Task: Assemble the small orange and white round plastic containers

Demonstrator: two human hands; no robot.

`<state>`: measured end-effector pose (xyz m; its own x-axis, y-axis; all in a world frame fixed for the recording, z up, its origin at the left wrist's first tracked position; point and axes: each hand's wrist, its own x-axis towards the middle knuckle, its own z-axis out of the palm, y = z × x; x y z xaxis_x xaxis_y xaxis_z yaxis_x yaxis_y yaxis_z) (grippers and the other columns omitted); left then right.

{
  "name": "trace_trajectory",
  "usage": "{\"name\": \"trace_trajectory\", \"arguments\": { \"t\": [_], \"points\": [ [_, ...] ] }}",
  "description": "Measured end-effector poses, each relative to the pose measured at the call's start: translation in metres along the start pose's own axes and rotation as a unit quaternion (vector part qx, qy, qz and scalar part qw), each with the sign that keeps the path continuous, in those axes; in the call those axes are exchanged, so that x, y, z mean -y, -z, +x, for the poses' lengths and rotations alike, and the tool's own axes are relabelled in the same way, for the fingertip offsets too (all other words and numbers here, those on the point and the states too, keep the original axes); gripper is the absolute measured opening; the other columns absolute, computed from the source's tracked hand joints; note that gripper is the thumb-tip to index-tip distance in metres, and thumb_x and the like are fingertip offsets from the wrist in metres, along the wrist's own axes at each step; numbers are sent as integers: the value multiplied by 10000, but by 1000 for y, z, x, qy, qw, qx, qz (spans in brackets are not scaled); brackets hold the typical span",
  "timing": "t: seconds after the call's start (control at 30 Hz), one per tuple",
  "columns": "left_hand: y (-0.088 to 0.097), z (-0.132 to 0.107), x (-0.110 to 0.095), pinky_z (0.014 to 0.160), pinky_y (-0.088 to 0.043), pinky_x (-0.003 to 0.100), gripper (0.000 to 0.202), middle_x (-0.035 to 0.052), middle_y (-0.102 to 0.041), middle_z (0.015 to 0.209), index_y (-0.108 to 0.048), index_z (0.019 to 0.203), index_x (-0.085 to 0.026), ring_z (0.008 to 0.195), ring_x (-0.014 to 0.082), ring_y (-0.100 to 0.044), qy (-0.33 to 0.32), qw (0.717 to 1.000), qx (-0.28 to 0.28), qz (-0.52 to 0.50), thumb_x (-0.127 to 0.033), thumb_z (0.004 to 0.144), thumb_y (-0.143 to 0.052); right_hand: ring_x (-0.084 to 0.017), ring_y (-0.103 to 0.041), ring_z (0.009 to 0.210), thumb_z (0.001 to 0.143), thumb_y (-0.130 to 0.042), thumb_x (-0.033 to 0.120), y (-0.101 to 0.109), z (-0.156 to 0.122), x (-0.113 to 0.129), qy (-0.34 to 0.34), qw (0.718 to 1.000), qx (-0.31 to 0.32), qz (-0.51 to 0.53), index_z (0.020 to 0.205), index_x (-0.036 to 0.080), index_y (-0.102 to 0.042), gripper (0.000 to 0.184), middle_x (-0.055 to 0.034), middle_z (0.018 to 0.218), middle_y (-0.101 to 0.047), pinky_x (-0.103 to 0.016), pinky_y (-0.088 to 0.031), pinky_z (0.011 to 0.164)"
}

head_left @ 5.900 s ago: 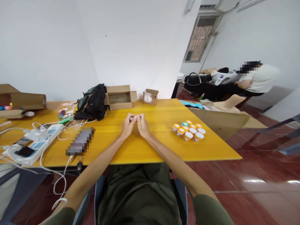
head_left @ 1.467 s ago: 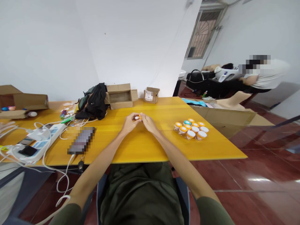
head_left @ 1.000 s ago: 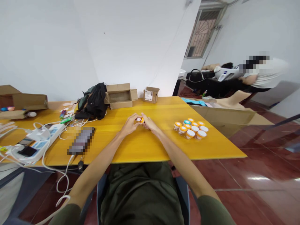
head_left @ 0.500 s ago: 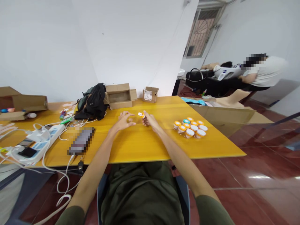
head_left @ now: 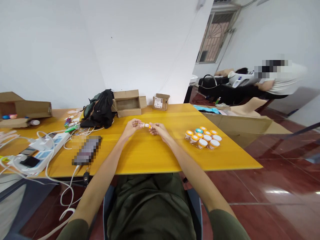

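Observation:
Between my two hands, above the middle of the yellow table (head_left: 150, 156), is a small clear bottle (head_left: 142, 125) with a white printed part and an orange cap end. My left hand (head_left: 133, 128) pinches its clear left end. The fingers of my right hand (head_left: 159, 130) are closed round the orange end at the right. Whether the clear and white parts are joined, I cannot tell. To the right of my right hand, several clear jars (head_left: 209, 144) stand in a group, with orange, white and teal lids.
A phone (head_left: 88, 150) and a white power strip (head_left: 51, 153) with tangled cables lie at left. Behind are a black bag (head_left: 100, 111), an open cardboard box (head_left: 128, 104) and a small box (head_left: 160, 102). A large carton (head_left: 232, 125) adjoins the right edge; a person sits beyond.
My left hand's spread fingers have closed on the clear end of the bottle. The right hand has turned slightly, and the bottle now lies level between both hands.

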<state>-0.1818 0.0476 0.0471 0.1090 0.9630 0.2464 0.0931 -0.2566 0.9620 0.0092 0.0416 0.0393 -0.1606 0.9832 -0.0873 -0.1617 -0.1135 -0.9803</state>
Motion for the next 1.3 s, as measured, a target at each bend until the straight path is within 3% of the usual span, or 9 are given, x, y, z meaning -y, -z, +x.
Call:
{"name": "trace_trajectory", "arguments": {
  "t": [0.2, 0.4, 0.57, 0.77, 1.03, 1.17, 1.3],
  "points": [
    [-11, -2, 0, 829, -567, 362, 399, 54, -741, 873, -670, 826, -176, 824, 197, -693, 12, 1000, 15, -13, -359, 539, -878, -113, -637, 552, 695, -864, 348, 3, 5, -6, 48, 998, 48, 9, 701, 199, -641, 268, -19, 669, -712, -205, -531, 531],
    [-12, -3, -1, 821, -576, 370, 450, 71, -753, 887, -699, 850, -171, 830, 208, -697, 11, 999, 26, -15, -451, 551, -887, -134, -663, 660, 546, -914, 358, 3, 8, -9, 100, 992, 70, 0, 798, 206, -667, 385, 1, 736, -722, -253, -564, 652],
    [-12, -5, -1, 818, -573, 360, 466, 68, -753, 871, -716, 863, -166, 796, 194, -693, 12, 1000, 19, -19, -471, 553, -885, -149, -673, 733, 553, -887, 360, 4, 10, -11, 143, 986, 77, -23, 885, 225, -669, 420, 7, 804, -732, -285, -574, 721],
    [-13, -4, 1, 792, -571, 359, 460, 62, -748, 820, -725, 840, -162, 747, 190, -684, 18, 999, 13, -31, -467, 540, -896, -142, -652, 737, 520, -881, 343, 2, 9, -9, 180, 980, 56, -66, 859, 233, -663, 418, 16, 813, -701, -283, -560, 755],
    [-19, -4, 4, 739, -579, 341, 446, 43, -720, 693, -714, 753, -155, 651, 167, -676, 76, 995, 13, -61, -471, 517, -922, -136, -634, 730, 538, -853, 363, 3, 5, -10, 207, 971, 54, -103, 830, 236, -640, 383, 27, 830, -666, -257, -538, 700],
    [-20, -6, 6, 783, -577, 351, 450, 40, -736, 750, -709, 783, -159, 694, 166, -679, 58, 996, 8, -66, -448, 512, -923, -136, -639, 709, 522, -874, 366, 4, 5, -10, 205, 971, 49, -109, 809, 228, -645, 392, 29, 792, -671, -257, -539, 690],
    [-19, -8, 6, 875, -561, 372, 428, 62, -764, 905, -716, 833, -172, 860, 202, -700, 27, 998, 16, -55, -402, 529, -910, -143, -636, 637, 551, -873, 395, 5, 4, -9, 171, 978, 49, -109, 796, 212, -655, 375, 23, 704, -667, -266, -545, 632]
  ]
}}
